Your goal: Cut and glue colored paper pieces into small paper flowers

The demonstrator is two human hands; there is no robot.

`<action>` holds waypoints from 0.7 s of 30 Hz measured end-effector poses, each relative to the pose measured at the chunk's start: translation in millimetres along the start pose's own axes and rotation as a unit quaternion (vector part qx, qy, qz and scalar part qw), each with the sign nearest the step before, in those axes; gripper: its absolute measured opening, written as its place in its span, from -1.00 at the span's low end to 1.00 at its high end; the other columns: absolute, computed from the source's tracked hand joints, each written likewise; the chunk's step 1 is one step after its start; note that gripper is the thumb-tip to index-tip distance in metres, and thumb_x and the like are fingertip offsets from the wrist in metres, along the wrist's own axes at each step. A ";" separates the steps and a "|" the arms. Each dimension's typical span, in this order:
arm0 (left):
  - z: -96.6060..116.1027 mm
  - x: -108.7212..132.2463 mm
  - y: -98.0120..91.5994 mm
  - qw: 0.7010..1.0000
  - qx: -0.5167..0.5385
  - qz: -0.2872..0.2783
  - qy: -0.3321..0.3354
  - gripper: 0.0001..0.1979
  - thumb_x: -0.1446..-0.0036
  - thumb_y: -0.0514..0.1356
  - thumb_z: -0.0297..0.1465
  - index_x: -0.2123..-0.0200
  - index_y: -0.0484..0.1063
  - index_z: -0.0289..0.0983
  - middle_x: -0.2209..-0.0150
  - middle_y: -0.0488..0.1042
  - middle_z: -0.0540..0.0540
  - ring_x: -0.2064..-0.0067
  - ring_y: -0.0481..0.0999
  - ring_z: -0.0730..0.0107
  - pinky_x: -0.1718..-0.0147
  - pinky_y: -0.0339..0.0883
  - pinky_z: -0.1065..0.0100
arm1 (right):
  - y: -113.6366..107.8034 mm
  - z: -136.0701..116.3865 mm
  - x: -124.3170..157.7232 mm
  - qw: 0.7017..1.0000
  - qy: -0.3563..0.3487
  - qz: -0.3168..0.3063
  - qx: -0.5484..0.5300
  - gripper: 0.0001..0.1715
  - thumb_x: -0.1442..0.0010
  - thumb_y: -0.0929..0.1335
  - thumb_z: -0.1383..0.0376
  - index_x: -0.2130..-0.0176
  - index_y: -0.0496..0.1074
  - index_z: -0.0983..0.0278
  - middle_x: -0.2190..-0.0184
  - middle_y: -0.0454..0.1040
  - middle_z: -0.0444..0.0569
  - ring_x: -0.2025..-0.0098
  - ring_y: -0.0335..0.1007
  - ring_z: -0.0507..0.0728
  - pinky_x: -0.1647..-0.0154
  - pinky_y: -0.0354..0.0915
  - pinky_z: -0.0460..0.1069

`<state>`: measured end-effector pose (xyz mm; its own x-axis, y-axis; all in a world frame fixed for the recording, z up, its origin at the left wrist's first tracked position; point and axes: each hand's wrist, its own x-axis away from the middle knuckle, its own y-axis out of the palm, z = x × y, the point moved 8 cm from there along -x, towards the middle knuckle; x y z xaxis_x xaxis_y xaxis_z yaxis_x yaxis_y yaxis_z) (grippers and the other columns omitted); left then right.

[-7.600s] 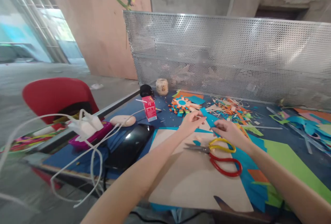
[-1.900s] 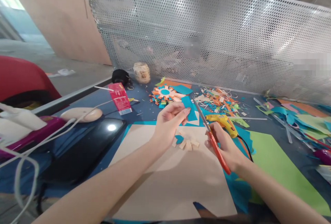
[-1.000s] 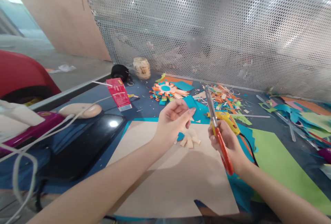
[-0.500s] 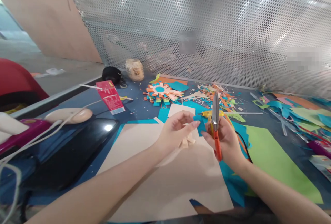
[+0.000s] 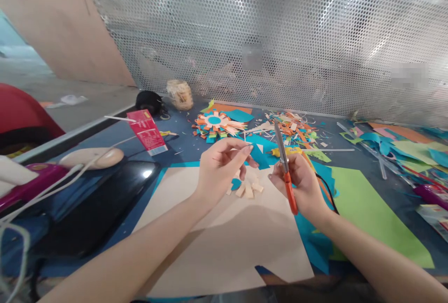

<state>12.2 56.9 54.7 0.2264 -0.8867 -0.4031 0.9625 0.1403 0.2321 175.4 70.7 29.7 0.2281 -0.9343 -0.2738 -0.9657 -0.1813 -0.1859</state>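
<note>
My left hand (image 5: 224, 165) is closed, its thumb and index finger pinching a small blue paper piece (image 5: 259, 157) that juts out to the right. Orange-handled scissors (image 5: 286, 172) are in my right hand (image 5: 303, 182), with the blades pointing up and tilted a little left; the blades look closed. Below the left fingers lies a cream fringed paper flower (image 5: 249, 188) with a blue patch, partly hidden by the hand. It rests on a large cream sheet (image 5: 224, 247). A yellow glue gun (image 5: 275, 153) lies behind the scissors, partly covered.
A layered paper flower (image 5: 214, 121) and a heap of paper scraps (image 5: 292, 126) sit at the back, before a perforated metal panel (image 5: 252, 23). On the left are a black phone-like slab (image 5: 101, 210) and a red packet (image 5: 147, 130). Green paper (image 5: 374, 219) lies right.
My left hand has moved left, carrying the blue paper piece away from the right hand. The scissors have tilted further left, and more of the cream flower shows.
</note>
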 end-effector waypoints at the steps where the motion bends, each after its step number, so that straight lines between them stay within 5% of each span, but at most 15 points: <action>1: 0.4 -1.0 -1.9 1.000 0.004 0.007 0.004 -0.92 0.03 0.24 -0.42 0.47 0.39 -0.29 0.64 0.40 0.05 0.71 0.31 0.58 0.78 0.16 0.53 | 0.7 0.5 0.0 1.000 0.006 -0.005 -0.006 -0.61 0.09 0.43 0.24 0.39 0.13 0.20 0.49 0.30 -0.21 0.45 0.26 0.01 0.40 0.24 -0.05; 8: 9.7 -6.1 -20.0 0.995 0.023 0.077 0.061 -0.92 0.04 0.27 -0.40 0.48 0.41 -0.26 0.67 0.40 0.06 0.65 0.35 0.61 0.78 0.10 0.62 | 5.0 5.0 -1.6 0.996 0.031 -0.060 0.066 -0.60 0.09 0.44 0.22 0.39 0.13 0.21 0.48 0.18 -0.23 0.46 0.12 -0.01 0.44 0.17 -0.07; 21: 20.9 -1.4 -17.8 0.991 0.022 0.076 0.103 -0.89 0.03 0.27 -0.39 0.50 0.39 -0.26 0.69 0.38 0.09 0.71 0.35 0.57 0.86 0.11 0.60 | 20.1 6.9 8.2 0.977 0.097 -0.169 0.082 -0.56 0.06 0.41 0.09 0.39 0.10 0.22 0.48 0.11 -0.23 0.45 0.02 -0.01 0.44 0.08 -0.07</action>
<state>-8.4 46.4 69.6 0.3992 -0.7468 -0.5318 0.9082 0.2424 0.3413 158.7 61.5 17.2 0.4874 -0.8731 0.0104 -0.8031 -0.4529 -0.3873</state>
